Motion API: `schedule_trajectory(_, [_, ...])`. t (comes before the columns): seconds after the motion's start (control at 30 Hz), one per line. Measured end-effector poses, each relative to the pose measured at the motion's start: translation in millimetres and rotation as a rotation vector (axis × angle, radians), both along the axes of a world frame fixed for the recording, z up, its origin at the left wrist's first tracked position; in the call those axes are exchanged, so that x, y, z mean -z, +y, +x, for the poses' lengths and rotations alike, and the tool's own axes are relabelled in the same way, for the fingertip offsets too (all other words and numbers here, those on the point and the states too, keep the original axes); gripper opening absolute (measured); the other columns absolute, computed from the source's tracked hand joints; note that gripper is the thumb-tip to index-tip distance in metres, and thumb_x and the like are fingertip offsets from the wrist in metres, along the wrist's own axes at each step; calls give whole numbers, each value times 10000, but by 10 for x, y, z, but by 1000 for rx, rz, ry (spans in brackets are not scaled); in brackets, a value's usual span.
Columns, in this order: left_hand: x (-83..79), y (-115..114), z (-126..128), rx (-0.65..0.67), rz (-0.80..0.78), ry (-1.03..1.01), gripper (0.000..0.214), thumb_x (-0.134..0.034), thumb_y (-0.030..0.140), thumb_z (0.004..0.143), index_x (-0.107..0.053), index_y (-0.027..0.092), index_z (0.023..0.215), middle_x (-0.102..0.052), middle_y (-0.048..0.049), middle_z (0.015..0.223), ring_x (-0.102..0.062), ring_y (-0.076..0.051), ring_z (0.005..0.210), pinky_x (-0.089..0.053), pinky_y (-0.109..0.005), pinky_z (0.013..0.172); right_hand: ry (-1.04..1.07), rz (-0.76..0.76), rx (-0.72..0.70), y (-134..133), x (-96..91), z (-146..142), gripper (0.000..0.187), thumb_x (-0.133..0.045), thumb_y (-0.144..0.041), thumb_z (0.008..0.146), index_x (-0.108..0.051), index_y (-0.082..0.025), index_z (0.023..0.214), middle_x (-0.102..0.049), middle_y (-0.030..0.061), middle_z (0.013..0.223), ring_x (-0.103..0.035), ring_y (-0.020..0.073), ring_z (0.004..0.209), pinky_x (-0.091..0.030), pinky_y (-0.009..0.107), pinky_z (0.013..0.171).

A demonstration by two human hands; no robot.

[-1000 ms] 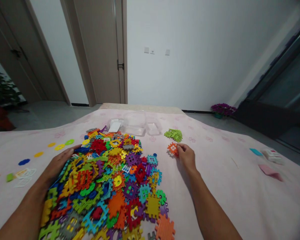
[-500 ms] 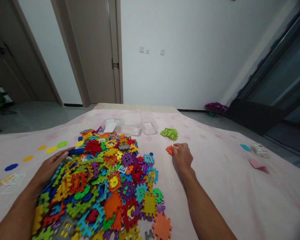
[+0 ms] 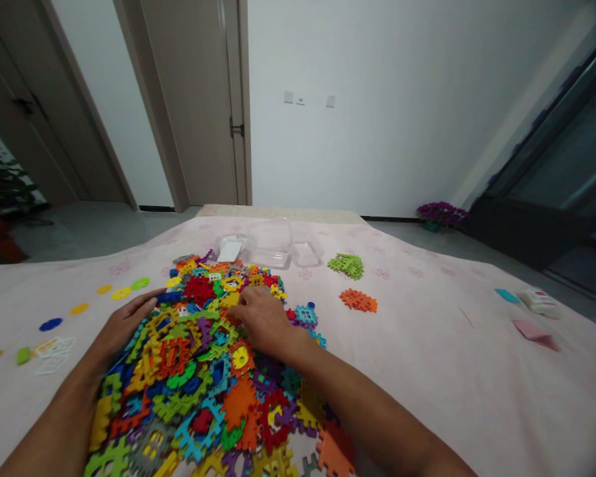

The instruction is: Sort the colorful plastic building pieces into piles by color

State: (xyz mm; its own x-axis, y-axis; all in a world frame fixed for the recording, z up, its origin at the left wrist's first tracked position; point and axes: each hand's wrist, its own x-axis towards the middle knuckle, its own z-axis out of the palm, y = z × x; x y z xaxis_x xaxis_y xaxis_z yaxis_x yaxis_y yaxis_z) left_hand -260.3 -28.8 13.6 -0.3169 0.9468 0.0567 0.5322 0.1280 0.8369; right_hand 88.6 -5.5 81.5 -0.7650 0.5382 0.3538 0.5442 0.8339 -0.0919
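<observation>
A big heap of colourful plastic interlocking building pieces [image 3: 181,354] covers the left middle of the table. My left hand [image 3: 128,322] lies along the heap's left edge, fingers stretched out, beside a dark blue piece [image 3: 169,297]. Over the upper middle of the heap is my right hand [image 3: 262,319], its fingers curled down and together among the pieces. Whatever its fingertips hold is hidden. Right of the heap lies a small group of orange pieces [image 3: 358,301], with a group of light green pieces [image 3: 346,265] behind it.
Clear plastic containers [image 3: 269,257] stand at the back. Yellow discs [image 3: 79,309], a blue disc [image 3: 51,324] and white window-like pieces [image 3: 54,356] lie left. A white packet [image 3: 538,303] and a folded pink paper [image 3: 535,333] lie on the right of the pink tablecloth [image 3: 422,358].
My right hand has moved left from the orange group onto the heap, leaving the orange pieces lying uncovered. My left hand stays at the heap's left edge. The view has shifted slightly left.
</observation>
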Motion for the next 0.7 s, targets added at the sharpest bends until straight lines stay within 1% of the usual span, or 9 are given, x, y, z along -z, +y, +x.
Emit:
schedule_trajectory(0.07, [4, 5, -1, 5, 5, 17, 669, -519, 643, 868, -623, 222, 1378, -579, -80, 1458, -505, -295, 1354, -325, -436, 1177, -51, 36, 2, 44, 43, -36, 150, -637, -198, 905, -731, -235, 1016, -586, 68, 966, -510, 219, 936, -418, 333, 808])
schedule_trajectory(0.17, [8, 10, -6, 6, 14, 26, 665, -527, 632, 869, -627, 214, 1376, -604, -81, 1431, -530, -293, 1330, -342, -432, 1166, -13, 56, -17, 69, 94, -37, 148, -599, -256, 955, -739, -236, 997, -605, 71, 968, -517, 222, 944, -427, 350, 835])
schedule_trajectory(0.27, [-18, -4, 11, 13, 10, 15, 666, -538, 622, 868, -621, 209, 1384, -595, -85, 1443, -533, -292, 1326, -346, -424, 1162, 160, -6, -45, 33, 89, 18, 156, -600, -221, 950, -746, -227, 1004, -657, 76, 1064, -551, 219, 1007, -442, 356, 896])
schedule_trajectory(0.33, [-49, -20, 33, 14, 7, 11, 664, -534, 617, 873, -617, 205, 1388, -578, -91, 1462, -513, -292, 1347, -326, -421, 1174, 335, -117, -33, 6, 76, 102, 175, -597, -195, 945, -742, -225, 1038, -695, 65, 1083, -589, 204, 1028, -456, 345, 934])
schedule_trajectory(0.37, [-63, -27, 43, 13, 6, 12, 663, -531, 618, 875, -620, 205, 1386, -575, -93, 1464, -506, -293, 1355, -318, -423, 1178, 434, -185, -2, 4, 77, 165, 188, -589, -197, 947, -737, -228, 1059, -712, 56, 1078, -610, 194, 1023, -466, 339, 943])
schedule_trajectory(0.47, [-79, -34, 56, 4, 7, 10, 673, -531, 632, 866, -633, 201, 1373, -589, -100, 1448, -519, -303, 1345, -337, -431, 1169, 720, -352, 175, 76, 139, 478, 248, -562, -250, 944, -713, -241, 1141, -735, 38, 1101, -655, 184, 992, -503, 338, 928])
schedule_trajectory(0.53, [-70, -25, 49, -2, 8, 7, 676, -537, 634, 859, -640, 198, 1365, -593, -100, 1443, -523, -304, 1341, -343, -431, 1167, 848, -390, 360, 185, 225, 797, 311, -557, -314, 920, -696, -220, 1182, -742, 46, 1071, -671, 195, 928, -526, 341, 871])
schedule_trajectory(0.63, [-55, -7, 42, -11, -1, -1, 674, -535, 630, 857, -636, 202, 1368, -597, -87, 1438, -537, -302, 1325, -352, -431, 1162, 857, -343, 696, 373, 369, 1377, 418, -539, -414, 885, -692, -165, 1184, -740, 66, 932, -667, 215, 823, -522, 337, 773])
schedule_trajectory(0.7, [-54, -2, 42, -23, -18, -7, 682, -535, 633, 850, -633, 205, 1372, -614, -80, 1417, -560, -307, 1297, -377, -435, 1146, 790, -306, 859, 471, 449, 1754, 445, -518, -428, 874, -701, -163, 1181, -740, 73, 929, -666, 225, 834, -504, 335, 772])
